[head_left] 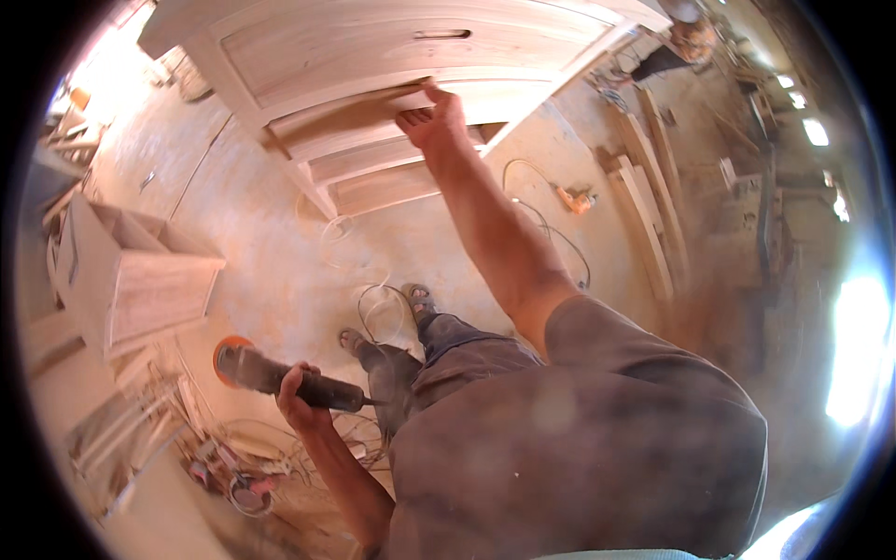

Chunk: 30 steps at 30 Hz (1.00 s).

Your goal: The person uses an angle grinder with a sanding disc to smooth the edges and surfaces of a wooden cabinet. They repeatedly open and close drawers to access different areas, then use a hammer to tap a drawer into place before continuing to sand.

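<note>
My left hand (301,399) is closed round the black body of an angle grinder (280,378), which has an orange disc (227,361) at its head. The tool is held out at my left side, away from any wood. My right arm stretches forward to a pale unpainted wooden cabinet (327,47). There my right hand (434,117) grips the edge of a drawer front (350,123), thumb at its top edge and fingers lower down. The fingers are partly hidden. Above it is a panel with an oval slot (441,35).
A smaller wooden cabinet (163,289) stands at the left. Cables (378,289) loop on the floor about my feet. An orange power tool (576,200) and long boards (649,201) lie to the right. Tools and wood scraps (233,471) litter the lower left. Someone else (677,51) is at the far right.
</note>
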Each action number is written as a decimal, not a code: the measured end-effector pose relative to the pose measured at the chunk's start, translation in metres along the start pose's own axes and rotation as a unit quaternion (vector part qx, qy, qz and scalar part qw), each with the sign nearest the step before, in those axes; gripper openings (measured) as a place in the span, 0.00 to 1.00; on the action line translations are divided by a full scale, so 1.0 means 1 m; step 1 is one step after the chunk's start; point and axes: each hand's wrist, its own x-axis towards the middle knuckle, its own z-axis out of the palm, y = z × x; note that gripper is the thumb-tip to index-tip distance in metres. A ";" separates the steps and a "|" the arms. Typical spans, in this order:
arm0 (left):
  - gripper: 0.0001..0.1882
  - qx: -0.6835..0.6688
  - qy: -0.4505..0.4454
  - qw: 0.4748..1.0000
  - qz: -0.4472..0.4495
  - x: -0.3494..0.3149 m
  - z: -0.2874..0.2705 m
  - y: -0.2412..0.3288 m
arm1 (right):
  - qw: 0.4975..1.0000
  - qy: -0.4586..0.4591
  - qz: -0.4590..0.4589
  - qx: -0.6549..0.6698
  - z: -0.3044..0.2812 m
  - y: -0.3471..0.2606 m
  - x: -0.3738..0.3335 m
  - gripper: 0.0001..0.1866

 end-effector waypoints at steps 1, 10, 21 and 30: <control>0.13 0.023 -0.028 0.999 -0.013 0.002 -0.004 0.004 | 1.000 0.015 -0.012 0.003 -0.006 0.003 0.010 0.47; 0.15 0.091 -0.032 0.995 -0.027 0.025 -0.029 0.067 | 0.981 0.101 -0.156 -0.055 -0.014 0.035 0.020 0.31; 0.19 0.158 -0.102 0.981 -0.045 0.085 -0.026 0.131 | 0.988 -0.026 -0.144 0.049 -0.069 0.055 -0.048 0.12; 0.22 0.030 -0.176 0.984 0.012 0.073 0.011 0.126 | 0.934 -0.025 -0.073 -0.350 -0.148 0.155 -0.143 0.23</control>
